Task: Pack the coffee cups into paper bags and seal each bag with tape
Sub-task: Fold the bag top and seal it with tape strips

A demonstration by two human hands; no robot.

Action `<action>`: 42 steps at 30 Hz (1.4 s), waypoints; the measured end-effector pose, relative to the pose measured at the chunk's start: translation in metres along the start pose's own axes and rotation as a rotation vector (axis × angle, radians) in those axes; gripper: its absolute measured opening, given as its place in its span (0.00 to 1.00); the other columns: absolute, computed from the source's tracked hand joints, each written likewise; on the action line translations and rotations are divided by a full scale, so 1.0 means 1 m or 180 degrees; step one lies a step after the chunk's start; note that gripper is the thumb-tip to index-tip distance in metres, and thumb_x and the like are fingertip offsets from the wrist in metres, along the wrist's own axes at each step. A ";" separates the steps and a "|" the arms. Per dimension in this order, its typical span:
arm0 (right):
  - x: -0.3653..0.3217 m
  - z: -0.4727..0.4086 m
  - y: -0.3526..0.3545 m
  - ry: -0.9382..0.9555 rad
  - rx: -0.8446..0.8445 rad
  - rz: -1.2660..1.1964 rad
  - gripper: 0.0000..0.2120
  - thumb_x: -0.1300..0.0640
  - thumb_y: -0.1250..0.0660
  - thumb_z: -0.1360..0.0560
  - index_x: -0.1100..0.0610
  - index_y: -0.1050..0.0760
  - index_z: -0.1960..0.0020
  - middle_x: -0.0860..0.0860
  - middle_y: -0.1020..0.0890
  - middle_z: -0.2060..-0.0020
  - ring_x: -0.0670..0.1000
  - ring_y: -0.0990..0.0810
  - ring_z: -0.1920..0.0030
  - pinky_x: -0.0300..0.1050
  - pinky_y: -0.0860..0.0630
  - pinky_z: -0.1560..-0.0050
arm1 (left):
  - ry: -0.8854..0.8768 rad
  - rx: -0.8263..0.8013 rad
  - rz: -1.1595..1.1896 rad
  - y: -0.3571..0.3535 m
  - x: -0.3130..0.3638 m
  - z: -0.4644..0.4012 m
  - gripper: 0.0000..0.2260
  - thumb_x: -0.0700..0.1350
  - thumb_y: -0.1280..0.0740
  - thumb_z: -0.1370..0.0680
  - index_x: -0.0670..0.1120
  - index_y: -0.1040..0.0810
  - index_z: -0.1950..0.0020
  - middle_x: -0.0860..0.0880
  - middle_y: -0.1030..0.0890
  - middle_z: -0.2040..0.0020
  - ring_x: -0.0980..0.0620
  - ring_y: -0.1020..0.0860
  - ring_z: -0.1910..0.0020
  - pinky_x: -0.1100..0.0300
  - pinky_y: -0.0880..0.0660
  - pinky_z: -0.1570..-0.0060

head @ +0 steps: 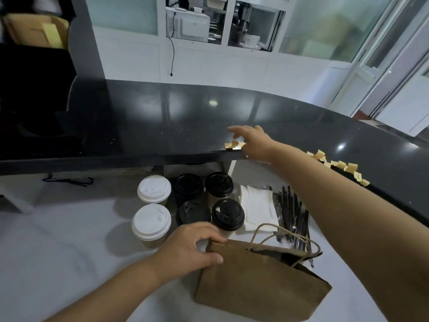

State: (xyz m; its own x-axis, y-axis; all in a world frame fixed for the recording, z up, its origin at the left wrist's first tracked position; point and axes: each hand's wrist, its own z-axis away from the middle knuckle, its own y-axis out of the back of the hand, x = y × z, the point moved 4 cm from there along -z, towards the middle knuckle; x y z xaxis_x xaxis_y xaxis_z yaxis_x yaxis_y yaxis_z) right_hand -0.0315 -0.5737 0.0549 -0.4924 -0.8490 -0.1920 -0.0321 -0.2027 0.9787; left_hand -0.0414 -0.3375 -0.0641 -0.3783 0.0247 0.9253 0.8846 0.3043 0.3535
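Observation:
A brown paper bag [257, 284] with twine handles stands on the white table, its mouth partly open. My left hand [192, 247] grips the bag's top left corner. Behind it stand two white-lidded cups [152, 220] and several black-lidded cups [227, 213]. My right hand [251, 141] reaches up to the black counter's front edge, fingers spread, touching a few yellowish tape pieces [233, 144] stuck there. More tape pieces [341, 166] hang along the edge to the right, beyond my forearm.
White napkins [258, 209] and a bundle of black wrapped straws [293, 214] lie right of the cups. The glossy black counter [162, 126] overhangs the white table [58, 240]. A black cord [69, 181] lies at the table's far left.

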 end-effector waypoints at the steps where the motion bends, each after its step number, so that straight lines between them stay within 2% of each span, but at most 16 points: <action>1: -0.003 -0.001 0.001 0.0028 -0.0037 0.0069 0.29 0.67 0.42 0.25 0.48 0.36 0.27 0.49 0.28 0.35 0.58 0.35 0.36 0.56 0.34 0.36 | 0.0013 -0.0018 0.0002 0.000 0.000 0.000 0.16 0.53 0.24 0.36 0.66 0.20 0.51 0.62 0.20 0.49 0.61 0.21 0.47 0.67 0.28 0.44; 5: -0.012 -0.001 0.012 0.0333 0.0267 0.0193 0.12 0.63 0.38 0.26 0.55 0.20 0.46 0.50 0.21 0.51 0.55 0.25 0.45 0.46 0.28 0.46 | 0.0037 -0.0061 0.0033 0.003 0.000 0.000 0.15 0.48 0.22 0.36 0.65 0.18 0.54 0.61 0.20 0.49 0.60 0.21 0.47 0.68 0.28 0.45; 7: -0.015 0.002 0.017 0.0376 0.0456 0.0060 0.07 0.63 0.36 0.27 0.59 0.19 0.55 0.50 0.22 0.60 0.54 0.22 0.53 0.45 0.26 0.52 | 0.0040 -0.0071 0.0012 0.003 0.001 0.000 0.16 0.47 0.22 0.35 0.65 0.19 0.54 0.61 0.20 0.49 0.61 0.21 0.47 0.69 0.29 0.45; 9: -0.013 0.004 0.020 0.0295 0.0609 -0.0132 0.04 0.63 0.33 0.28 0.59 0.20 0.60 0.50 0.21 0.64 0.53 0.21 0.59 0.46 0.24 0.56 | 0.0058 -0.0059 0.0005 0.004 0.002 0.001 0.16 0.46 0.22 0.35 0.62 0.18 0.53 0.61 0.20 0.48 0.61 0.21 0.47 0.70 0.29 0.45; 11: -0.010 0.005 0.022 0.0196 0.0842 -0.0323 0.04 0.63 0.31 0.30 0.57 0.22 0.63 0.47 0.22 0.67 0.50 0.23 0.62 0.43 0.27 0.60 | 0.0085 -0.0059 -0.0002 0.004 0.003 0.002 0.16 0.45 0.21 0.35 0.59 0.18 0.51 0.61 0.20 0.48 0.61 0.22 0.47 0.71 0.30 0.44; 13: -0.010 0.008 0.026 0.0155 0.1165 -0.0471 0.06 0.63 0.31 0.31 0.56 0.22 0.65 0.42 0.25 0.69 0.47 0.25 0.62 0.40 0.31 0.61 | 0.0094 -0.0067 -0.0013 0.003 0.002 0.004 0.15 0.45 0.21 0.35 0.56 0.17 0.50 0.62 0.21 0.47 0.62 0.22 0.46 0.70 0.30 0.44; 17: -0.020 0.026 0.041 0.0199 0.1572 -0.0968 0.04 0.62 0.28 0.30 0.58 0.20 0.63 0.43 0.24 0.69 0.45 0.26 0.65 0.40 0.29 0.60 | 0.0047 -0.0077 0.0004 0.003 0.002 0.007 0.16 0.46 0.22 0.35 0.55 0.17 0.49 0.61 0.21 0.47 0.62 0.22 0.46 0.68 0.29 0.43; 20: -0.040 0.056 0.052 0.0479 0.1708 -0.1334 0.01 0.61 0.26 0.30 0.58 0.18 0.60 0.42 0.25 0.68 0.44 0.27 0.66 0.39 0.28 0.61 | 0.0057 -0.0033 0.0006 0.002 0.002 0.009 0.16 0.44 0.22 0.35 0.55 0.17 0.49 0.62 0.20 0.47 0.62 0.22 0.45 0.68 0.29 0.42; 23: -0.061 0.105 0.059 0.0870 0.1819 -0.1380 0.02 0.61 0.25 0.30 0.55 0.16 0.58 0.41 0.22 0.65 0.44 0.24 0.61 0.36 0.28 0.55 | -0.0048 0.0014 0.0026 0.001 0.000 0.011 0.16 0.44 0.22 0.35 0.55 0.17 0.49 0.62 0.20 0.48 0.62 0.22 0.46 0.68 0.28 0.43; 25: -0.073 0.142 0.057 0.1086 0.1892 -0.1060 0.03 0.58 0.26 0.30 0.53 0.15 0.57 0.41 0.19 0.62 0.45 0.23 0.57 0.40 0.28 0.50 | -0.0113 0.0070 0.0011 0.000 -0.001 0.012 0.16 0.44 0.22 0.35 0.56 0.17 0.50 0.61 0.20 0.48 0.62 0.21 0.47 0.68 0.28 0.44; 29: -0.088 0.205 0.028 0.1213 0.2131 -0.0349 0.05 0.50 0.29 0.28 0.49 0.16 0.56 0.40 0.17 0.58 0.45 0.25 0.55 0.45 0.31 0.49 | -0.0171 0.0151 0.0009 -0.001 -0.004 0.015 0.15 0.49 0.25 0.34 0.61 0.18 0.49 0.63 0.20 0.47 0.61 0.22 0.46 0.70 0.29 0.45; 31: -0.092 0.228 0.000 0.1278 0.2273 -0.0030 0.03 0.53 0.27 0.29 0.49 0.16 0.56 0.41 0.17 0.57 0.46 0.24 0.52 0.47 0.32 0.47 | -0.0217 0.0165 -0.0139 -0.002 -0.003 0.015 0.15 0.49 0.25 0.33 0.63 0.20 0.49 0.67 0.21 0.47 0.64 0.23 0.46 0.73 0.30 0.47; 34: -0.087 0.248 -0.043 0.1179 0.2326 0.0068 0.06 0.58 0.25 0.32 0.50 0.16 0.56 0.42 0.17 0.55 0.42 0.27 0.41 0.50 0.35 0.37 | -0.0195 0.0201 -0.0075 -0.003 -0.004 0.017 0.15 0.44 0.23 0.32 0.64 0.19 0.56 0.70 0.23 0.49 0.68 0.23 0.48 0.77 0.32 0.49; 36: -0.083 0.254 -0.061 0.1101 0.2368 0.0208 0.06 0.59 0.24 0.33 0.50 0.16 0.57 0.41 0.17 0.56 0.40 0.30 0.38 0.51 0.39 0.32 | -0.0284 0.0250 0.0071 -0.005 -0.006 0.017 0.13 0.49 0.25 0.33 0.62 0.19 0.51 0.67 0.21 0.48 0.65 0.22 0.47 0.74 0.31 0.47; 38: -0.081 0.259 -0.071 0.1044 0.2525 0.0458 0.05 0.59 0.24 0.32 0.52 0.16 0.57 0.42 0.16 0.56 0.45 0.26 0.39 0.55 0.39 0.30 | -0.0296 0.0281 0.0198 -0.006 -0.007 0.019 0.15 0.53 0.27 0.33 0.61 0.20 0.47 0.64 0.20 0.47 0.63 0.22 0.46 0.72 0.30 0.45; 42: -0.079 0.260 -0.082 0.1128 0.2745 0.0698 0.04 0.61 0.24 0.31 0.55 0.15 0.58 0.45 0.15 0.55 0.51 0.25 0.35 0.60 0.45 0.27 | -0.0371 0.0288 0.0261 -0.007 -0.007 0.019 0.16 0.52 0.28 0.33 0.57 0.20 0.46 0.60 0.19 0.48 0.60 0.21 0.47 0.69 0.28 0.45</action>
State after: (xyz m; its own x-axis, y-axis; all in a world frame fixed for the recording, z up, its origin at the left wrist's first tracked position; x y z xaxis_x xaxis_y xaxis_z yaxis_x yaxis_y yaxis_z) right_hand -0.2158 -0.3631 0.0087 -0.2764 -0.9523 0.1296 -0.6695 0.2875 0.6849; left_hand -0.0500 -0.3216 -0.0754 -0.3397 0.1618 0.9265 0.8876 0.3810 0.2589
